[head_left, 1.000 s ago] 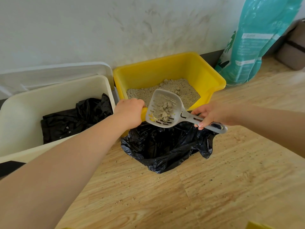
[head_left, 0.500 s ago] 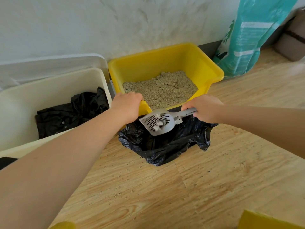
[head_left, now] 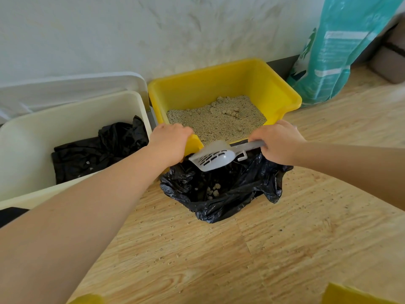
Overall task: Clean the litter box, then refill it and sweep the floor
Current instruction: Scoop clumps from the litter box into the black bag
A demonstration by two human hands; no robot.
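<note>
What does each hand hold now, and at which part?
The right hand grips the scoop by its handle, over the black bag. The left hand grips the near rim of the yellow litter box.

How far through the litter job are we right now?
Done: some clumps lie in the black bag. In hand: the right hand holds the scoop turned over above the bag, while the left hand grips the yellow box rim. Left: clumps remain in the litter, the teal bag stands unused, and granules dot the floor.
</note>
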